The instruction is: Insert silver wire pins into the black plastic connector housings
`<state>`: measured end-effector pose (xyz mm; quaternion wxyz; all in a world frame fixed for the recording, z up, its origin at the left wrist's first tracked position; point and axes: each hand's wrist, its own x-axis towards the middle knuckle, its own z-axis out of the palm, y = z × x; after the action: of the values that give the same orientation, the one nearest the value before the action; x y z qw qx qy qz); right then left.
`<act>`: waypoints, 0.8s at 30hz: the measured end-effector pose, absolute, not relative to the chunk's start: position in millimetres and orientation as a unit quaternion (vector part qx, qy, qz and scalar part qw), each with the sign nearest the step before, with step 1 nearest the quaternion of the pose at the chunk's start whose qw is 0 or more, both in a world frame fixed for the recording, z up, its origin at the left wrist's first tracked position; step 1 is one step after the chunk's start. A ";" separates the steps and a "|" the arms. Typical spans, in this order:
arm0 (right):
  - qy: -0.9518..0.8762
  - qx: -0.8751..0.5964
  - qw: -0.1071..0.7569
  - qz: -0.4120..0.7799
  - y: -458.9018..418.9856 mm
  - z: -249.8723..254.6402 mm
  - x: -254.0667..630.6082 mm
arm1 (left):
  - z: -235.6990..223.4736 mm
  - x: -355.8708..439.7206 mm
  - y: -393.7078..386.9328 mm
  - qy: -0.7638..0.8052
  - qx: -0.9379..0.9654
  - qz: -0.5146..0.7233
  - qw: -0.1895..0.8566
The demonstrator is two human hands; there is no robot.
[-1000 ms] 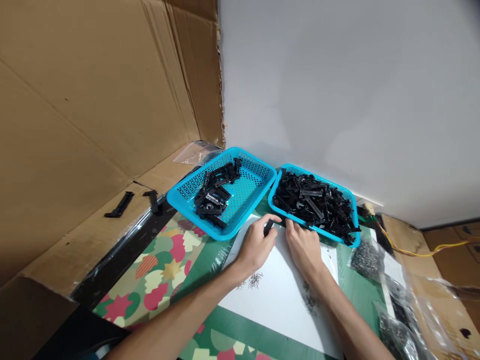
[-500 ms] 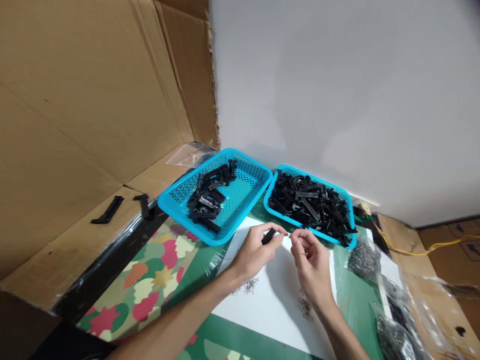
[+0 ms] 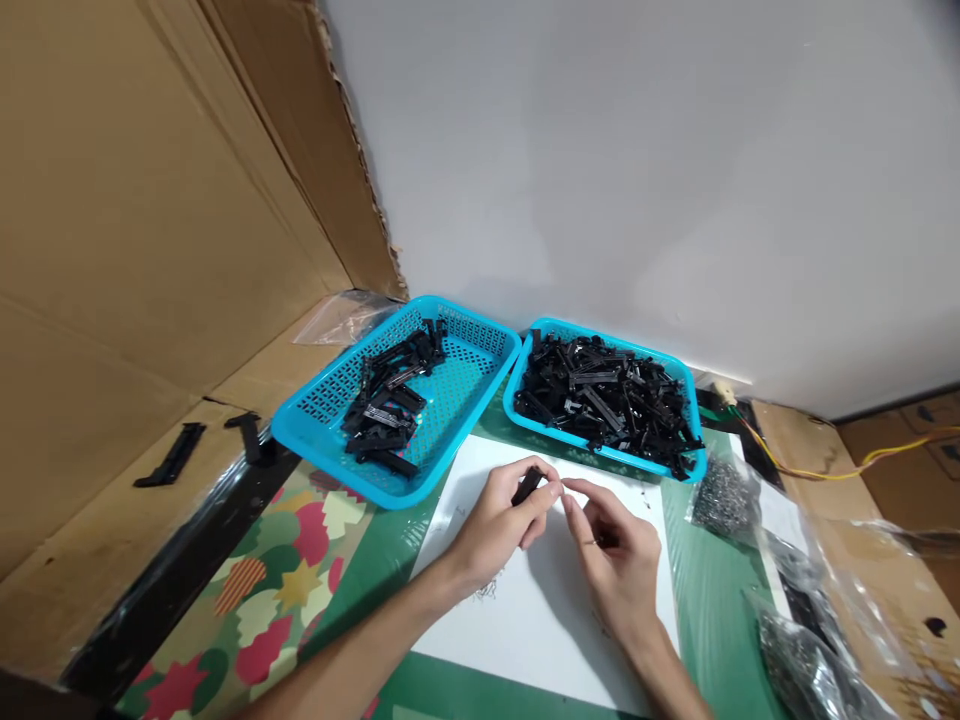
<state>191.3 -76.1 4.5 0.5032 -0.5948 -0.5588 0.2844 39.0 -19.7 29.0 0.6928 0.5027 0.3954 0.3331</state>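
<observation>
Over the white sheet, my left hand is closed around a black plastic part, whose upper end shows between thumb and fingers. My right hand meets it at the fingertips, thumb and forefinger pinched by the part's end. Whatever sits in that pinch is too small to make out. A small pile of thin metal pieces lies on the sheet below my left wrist. Behind my hands, a blue basket at left holds some black parts, and a second blue basket at right is heaped with them.
Two loose black parts, one a long clip, lie on the cardboard ledge at left. Clear bags of small metal pieces stand at right. Yellow wires run along the right side. A cardboard wall and a white wall enclose the back.
My hands have drawn closer together, and the right fingertips now meet the left ones at the black part. The view has shifted slightly, moving the baskets leftward.
</observation>
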 end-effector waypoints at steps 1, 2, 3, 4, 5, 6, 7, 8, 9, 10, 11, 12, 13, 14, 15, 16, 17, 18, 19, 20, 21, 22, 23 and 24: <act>-0.586 -0.587 0.497 0.255 -76.9 4.1 192.7 | 30.2 38.0 -19.1 0.393 0.503 0.329 0.696; -0.608 -0.578 0.494 0.228 -77.3 3.6 193.9 | 31.4 36.9 -18.8 0.390 0.503 0.325 0.699; -0.624 -0.570 0.494 0.204 -77.5 3.3 194.7 | 32.7 35.7 -18.6 0.386 0.502 0.319 0.705; -0.633 -0.565 0.497 0.184 -77.3 3.2 195.2 | 33.8 34.4 -18.5 0.380 0.500 0.313 0.713; -0.635 -0.563 0.501 0.170 -76.8 3.6 195.4 | 34.7 33.2 -18.6 0.374 0.495 0.307 0.721; -0.628 -0.565 0.508 0.166 -76.1 4.4 195.4 | 35.3 32.2 -18.8 0.367 0.491 0.302 0.730; -0.609 -0.575 0.519 0.172 -75.2 5.5 195.3 | 35.6 31.3 -19.1 0.359 0.489 0.299 0.736; -0.578 -0.587 0.533 0.191 -74.2 6.9 195.4 | 35.6 30.6 -19.4 0.350 0.491 0.299 0.739; -0.539 -0.600 0.548 0.222 -73.0 8.2 195.8 | 35.4 30.1 -19.7 0.343 0.497 0.300 0.739; -0.499 -0.607 0.560 0.262 -71.9 9.3 196.6 | 35.1 30.0 -20.1 0.340 0.504 0.302 0.734; -0.460 -0.608 0.571 0.304 -70.7 10.0 197.7 | 34.5 30.1 -20.3 0.342 0.511 0.305 0.728; -0.426 -0.602 0.581 0.344 -69.5 10.2 199.2 | 33.9 30.4 -20.4 0.350 0.516 0.307 0.719; -0.396 -0.592 0.589 0.382 -68.3 10.2 200.8 | 33.0 30.9 -20.4 0.360 0.522 0.308 0.710; -0.370 -0.579 0.597 0.413 -67.1 10.0 202.5 | 32.1 31.5 -20.2 0.370 0.528 0.309 0.699; -0.346 -0.567 0.606 0.438 -65.9 10.0 204.1 | 31.1 32.2 -19.8 0.378 0.535 0.309 0.689; -0.325 -0.555 0.613 0.459 -64.7 10.3 205.6 | 30.0 32.9 -19.3 0.383 0.544 0.309 0.680; -0.308 -0.544 0.618 0.477 -63.5 10.9 206.9 | 29.0 33.5 -18.7 0.387 0.550 0.309 0.673; -0.296 -0.535 0.620 0.492 -62.5 11.9 208.0 | 28.0 33.9 -18.0 0.391 0.553 0.309 0.667; -0.290 -0.528 0.620 0.503 -61.5 13.1 209.1 | 27.3 34.2 -17.4 0.396 0.553 0.311 0.663; -0.288 -0.524 0.619 0.510 -60.9 14.1 210.1 | 26.9 34.2 -16.9 0.403 0.554 0.313 0.658; -0.290 -0.523 0.616 0.514 -60.4 14.8 211.2 | 26.9 33.9 -16.5 0.410 0.556 0.316 0.650; -0.295 -0.525 0.612 0.513 -60.2 15.0 212.4 | 27.3 33.3 -16.4 0.419 0.561 0.318 0.639; -0.301 -0.529 0.610 0.508 -60.3 14.5 213.6 | 28.2 32.3 -16.4 0.427 0.569 0.320 0.626; -0.308 -0.535 0.606 0.501 -60.5 13.5 214.9 | 29.3 31.0 -16.6 0.434 0.578 0.320 0.613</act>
<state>214.9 -60.5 13.5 0.6063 -0.5354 -0.3080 0.5008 31.0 -16.6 29.3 0.6127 0.5779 0.4340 0.3198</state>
